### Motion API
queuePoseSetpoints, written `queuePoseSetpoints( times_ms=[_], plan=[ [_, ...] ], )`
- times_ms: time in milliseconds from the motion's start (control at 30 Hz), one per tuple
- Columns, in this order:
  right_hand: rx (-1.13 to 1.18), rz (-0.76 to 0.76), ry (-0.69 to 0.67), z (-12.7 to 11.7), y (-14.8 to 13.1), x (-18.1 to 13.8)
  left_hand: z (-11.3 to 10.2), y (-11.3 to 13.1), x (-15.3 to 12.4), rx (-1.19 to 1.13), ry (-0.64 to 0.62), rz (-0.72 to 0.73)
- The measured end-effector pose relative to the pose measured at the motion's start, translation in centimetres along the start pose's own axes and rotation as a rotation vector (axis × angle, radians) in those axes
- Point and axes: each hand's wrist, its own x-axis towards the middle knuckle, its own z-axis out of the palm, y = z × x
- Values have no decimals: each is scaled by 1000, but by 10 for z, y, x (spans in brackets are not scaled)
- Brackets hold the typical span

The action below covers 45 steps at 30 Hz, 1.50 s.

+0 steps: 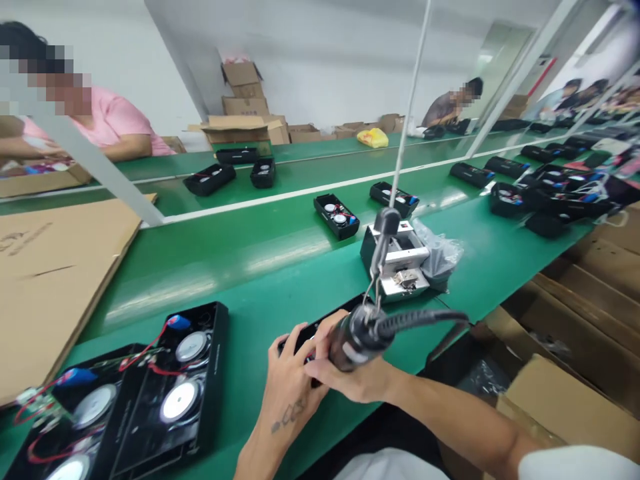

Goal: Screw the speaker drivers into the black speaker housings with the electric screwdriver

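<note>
My right hand is wrapped around a black electric screwdriver, which hangs from a hook and cord and has a thick cable going off to the right. Under it, my left hand grips a black speaker case on the green bench. Both hands and the tool cover most of this case, and the screwdriver's tip is hidden. To the left lie open black speaker cases with round silver speakers, red wires and blue-wrapped parts. Beyond my hands stands a silver-and-black screw feeder.
A clear plastic bag sits beside the feeder. More open cases lie on the green belt. A cardboard sheet is at the left, cardboard boxes at the lower right. A person in pink sits across the line.
</note>
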Motion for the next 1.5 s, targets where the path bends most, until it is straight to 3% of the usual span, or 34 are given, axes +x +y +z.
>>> queuePoseSetpoints(
  times_ms=[67,133,233,300,400,600,700,833,1067,1233,1500],
  plan=[
    [73,0,153,-28,-7,2,-5,-5,-4,29,10,67],
    [36,-57,408,-70,-15,6,-11,-11,-10,86,53,136],
    [-279,-148,740,-137,-23,17,-17,-14,-12,156,99,215],
    [-404,-124,802,-167,-20,25,-15,-9,-4,163,82,231],
    [-416,-43,761,-184,-11,31,-5,4,17,168,30,246],
    [-361,196,515,-176,-5,13,7,22,35,208,-73,181],
    [-185,287,428,-170,-8,-8,7,31,35,198,-123,120],
    [130,181,388,-155,-15,-28,11,41,36,208,-153,81],
    [282,-109,359,-102,-15,-26,14,49,41,213,-130,103],
    [256,-70,349,-77,2,-19,13,49,41,210,-143,92],
    [246,-53,317,-69,13,-13,14,50,40,209,-159,76]
  ],
)
